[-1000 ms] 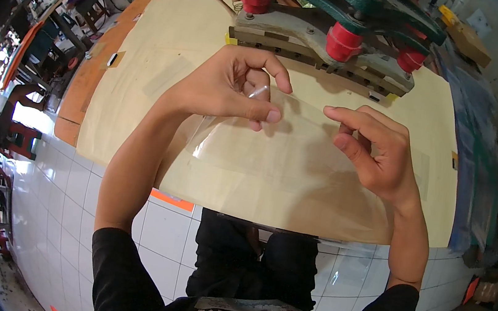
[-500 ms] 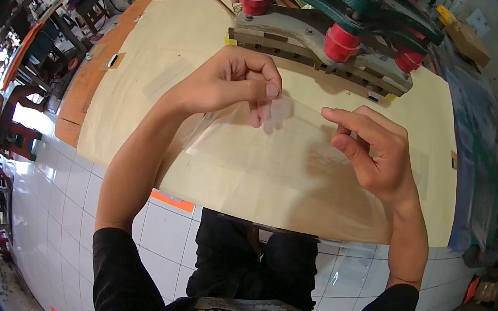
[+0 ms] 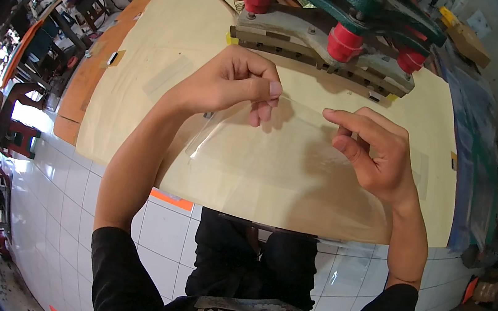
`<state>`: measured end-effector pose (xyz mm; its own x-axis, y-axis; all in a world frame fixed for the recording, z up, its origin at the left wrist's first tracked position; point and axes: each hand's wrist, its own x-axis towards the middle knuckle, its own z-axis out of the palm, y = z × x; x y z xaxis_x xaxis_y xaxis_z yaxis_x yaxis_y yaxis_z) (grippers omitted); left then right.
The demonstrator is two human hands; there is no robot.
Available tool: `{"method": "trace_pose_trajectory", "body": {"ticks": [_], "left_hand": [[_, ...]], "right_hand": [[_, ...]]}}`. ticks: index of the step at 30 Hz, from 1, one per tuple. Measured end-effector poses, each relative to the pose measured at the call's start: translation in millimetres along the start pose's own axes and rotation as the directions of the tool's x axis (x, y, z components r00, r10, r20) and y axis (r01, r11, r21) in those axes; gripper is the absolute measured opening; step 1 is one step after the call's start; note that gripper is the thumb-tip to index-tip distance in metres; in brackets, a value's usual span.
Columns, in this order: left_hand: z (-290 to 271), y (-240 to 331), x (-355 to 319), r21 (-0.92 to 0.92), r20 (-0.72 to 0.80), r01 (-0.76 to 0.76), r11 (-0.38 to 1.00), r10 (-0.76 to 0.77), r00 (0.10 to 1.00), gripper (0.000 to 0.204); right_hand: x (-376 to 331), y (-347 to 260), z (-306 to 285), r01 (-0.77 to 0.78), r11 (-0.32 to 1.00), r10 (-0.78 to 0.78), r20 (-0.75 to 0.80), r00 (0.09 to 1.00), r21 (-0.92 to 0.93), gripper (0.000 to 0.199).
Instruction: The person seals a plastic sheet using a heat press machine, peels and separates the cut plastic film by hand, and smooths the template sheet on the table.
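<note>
A clear plastic sheet point(image 3: 261, 157) spans the space between my hands, above a cream-coloured table covering. Its outline is faint, with a bright glare along the left edge. My left hand point(image 3: 233, 85) pinches the sheet's far edge between thumb and forefinger, the other fingers curled beneath. My right hand point(image 3: 374, 147) is at the sheet's far right part, forefinger stretched toward the left and thumb bent under it. It appears to grip the film, though the contact itself is hard to make out.
Beyond my hands stands a green machine point(image 3: 317, 2) with red cylindrical parts point(image 3: 345, 43) and a grey metal bar point(image 3: 323, 59). The covering point(image 3: 158, 32) lies on a wooden table point(image 3: 69, 127). Bluish plastic sheeting point(image 3: 475, 158) hangs at the right. A person point(image 3: 3, 103) sits far left.
The pale, cloudy patch by my left fingertips no longer shows. Glare along the sheet's left edge has shifted and brightened. Both hands have stayed almost still.
</note>
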<state>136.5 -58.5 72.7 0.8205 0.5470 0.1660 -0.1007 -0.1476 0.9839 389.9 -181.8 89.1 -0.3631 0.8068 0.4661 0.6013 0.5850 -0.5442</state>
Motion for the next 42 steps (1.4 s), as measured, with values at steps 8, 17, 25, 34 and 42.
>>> {"method": "trace_pose_trajectory", "body": {"ticks": [8, 17, 25, 34, 42], "left_hand": [[1.6, 6.4, -2.2, -0.017, 0.049, 0.063, 0.998, -0.062, 0.997, 0.033], [8.0, 8.3, -2.6, -0.013, 0.006, 0.074, 0.997, -0.074, 0.997, 0.016], [5.4, 4.4, -2.3, 0.015, -0.018, 0.036, 0.999, -0.036, 0.999, 0.012], [-1.0, 3.4, -5.3, 0.036, -0.074, -0.077, 0.996, 0.079, 0.994, 0.006], [-8.3, -5.4, -4.0, 0.04, -0.098, -0.225, 0.973, 0.228, 0.969, 0.006]], "right_hand": [[-1.4, 0.7, -1.6, 0.006, 1.0, -0.006, -0.006, 1.0, -0.002, 0.035], [-1.5, -0.5, -0.8, -0.007, 1.0, 0.007, -0.001, 1.0, 0.02, 0.037], [-1.4, -0.4, -0.1, -0.001, 1.0, 0.001, -0.015, 1.0, 0.01, 0.034], [-0.2, 6.0, -1.7, 0.02, 1.0, -0.02, -0.061, 0.998, -0.009, 0.03], [-0.9, 8.6, -3.9, 0.025, 1.0, -0.025, -0.085, 0.996, -0.007, 0.029]]}}
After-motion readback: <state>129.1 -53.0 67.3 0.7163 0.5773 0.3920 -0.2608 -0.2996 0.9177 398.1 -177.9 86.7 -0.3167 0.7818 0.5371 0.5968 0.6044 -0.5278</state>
